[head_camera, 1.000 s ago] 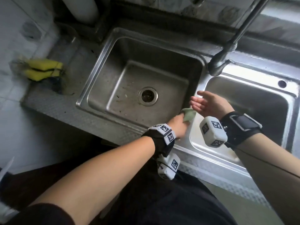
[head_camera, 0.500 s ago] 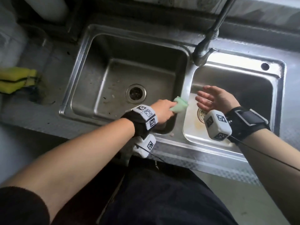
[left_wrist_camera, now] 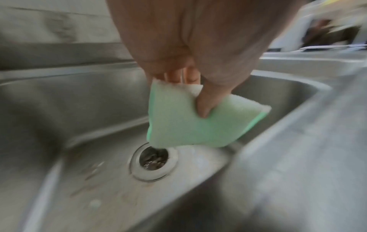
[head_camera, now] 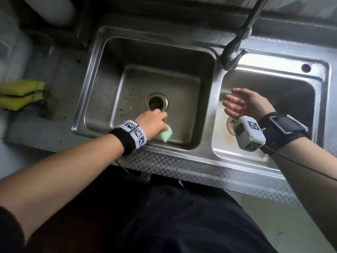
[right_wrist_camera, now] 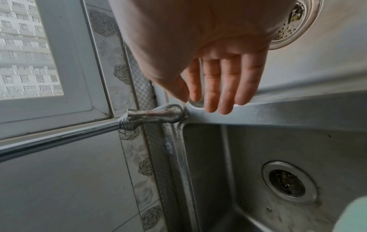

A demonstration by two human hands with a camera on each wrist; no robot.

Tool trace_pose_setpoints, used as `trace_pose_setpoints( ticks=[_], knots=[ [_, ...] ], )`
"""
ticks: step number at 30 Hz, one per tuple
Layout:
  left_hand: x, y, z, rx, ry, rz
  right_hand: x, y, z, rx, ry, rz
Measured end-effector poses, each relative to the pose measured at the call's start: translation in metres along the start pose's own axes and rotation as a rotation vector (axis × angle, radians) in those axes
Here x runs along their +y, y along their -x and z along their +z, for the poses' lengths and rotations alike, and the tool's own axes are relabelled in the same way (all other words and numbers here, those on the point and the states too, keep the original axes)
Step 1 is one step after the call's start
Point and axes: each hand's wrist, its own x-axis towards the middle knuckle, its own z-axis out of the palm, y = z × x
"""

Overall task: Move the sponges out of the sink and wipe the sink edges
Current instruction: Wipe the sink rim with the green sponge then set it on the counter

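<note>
My left hand [head_camera: 155, 121] pinches a pale green sponge [head_camera: 165, 134] over the near side of the left basin, just above the steel sink's front rim [head_camera: 182, 157]. In the left wrist view the thumb presses into the green sponge [left_wrist_camera: 184, 119], which hangs above the drain [left_wrist_camera: 154, 163]. My right hand [head_camera: 242, 104] hovers open over the right basin with straight fingers [right_wrist_camera: 228, 87] and holds nothing. Two yellow sponges [head_camera: 20, 94] lie on the counter left of the sink. A corner of the green sponge [right_wrist_camera: 351, 216] shows in the right wrist view.
The tap [head_camera: 237, 44] rises from the divider between the basins and leans to the back right. Each basin has a drain: left drain [head_camera: 156, 103], right drain [head_camera: 230, 123]. A tiled wall [right_wrist_camera: 69, 172] and a window [right_wrist_camera: 27, 47] stand behind the sink. A white pipe [head_camera: 54, 8] stands at the back left.
My left hand has carried the green sponge from the divider between the basins leftward along the front of the left basin. The right hand has stayed open over the right basin.
</note>
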Motion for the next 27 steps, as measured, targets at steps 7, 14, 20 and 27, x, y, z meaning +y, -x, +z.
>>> trace_pose_setpoints(
  ticks=[7, 14, 20, 27],
  knots=[
    [0.046, -0.026, -0.001, -0.003, 0.449, -0.084, 0.0, -0.001, 0.011, 0.0, 0.006, 0.008],
    [0.087, -0.083, -0.022, 0.13, 0.765, -0.218, -0.006, -0.01, -0.001, 0.039, -0.025, 0.012],
    [0.087, -0.133, -0.089, 0.477, 0.862, -0.148, -0.004, -0.013, -0.004, 0.08, -0.038, 0.019],
    [0.057, -0.164, -0.12, 0.636, 0.565, 0.051, 0.0, -0.022, -0.012, 0.087, -0.066, 0.056]
  ],
)
